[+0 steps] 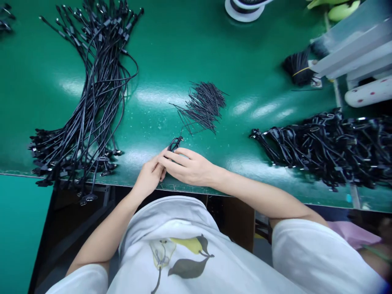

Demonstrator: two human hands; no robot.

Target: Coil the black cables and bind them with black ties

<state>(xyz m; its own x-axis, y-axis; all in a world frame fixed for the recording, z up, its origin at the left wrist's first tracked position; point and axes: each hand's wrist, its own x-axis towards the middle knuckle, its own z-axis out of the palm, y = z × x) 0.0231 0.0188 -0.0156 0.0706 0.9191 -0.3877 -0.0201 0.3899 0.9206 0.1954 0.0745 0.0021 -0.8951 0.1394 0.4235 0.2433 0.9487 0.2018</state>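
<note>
Near the front edge of the green table, my left hand and my right hand meet around a small coiled black cable. Its loops and a connector stick out above my fingers. Both hands have their fingers closed on it, the right hand's fingers lying across the left's. Just beyond my hands lies a loose pile of short black ties. A large bundle of uncoiled black cables spreads at the left. Many coiled, tied cables are heaped at the right.
At the back stands a white and black spool. A banded bunch of black ties lies by white plastic parts at the right rear. The green table ends just in front of my body. Part of another person shows at the lower right.
</note>
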